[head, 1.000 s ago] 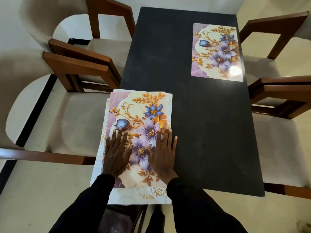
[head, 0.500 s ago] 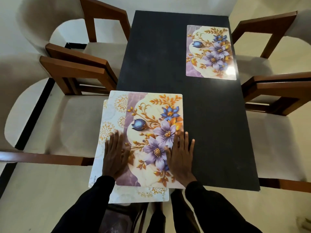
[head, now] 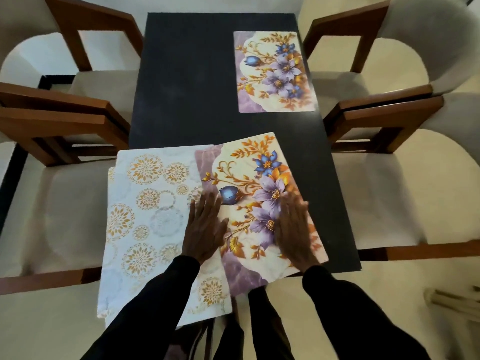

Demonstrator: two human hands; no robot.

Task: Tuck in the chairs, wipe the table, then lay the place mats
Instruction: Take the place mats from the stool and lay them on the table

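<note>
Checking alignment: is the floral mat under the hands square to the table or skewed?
Skewed: the floral mat sits angled to the table edge, its near corner overhanging.

Cream floor (head: 39,328), black border strip (head: 11,178)

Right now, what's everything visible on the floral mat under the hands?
The floral place mat is a thin rectangle, cream with a purple marbled band along its left, blue and purple flowers and gold leaves. It lies flat but skewed on the near right of the black table, its left side overlapping a pale medallion-patterned mat, its near corner past the table edge. The right hand presses flat on it; the left hand straddles its left edge.
</note>
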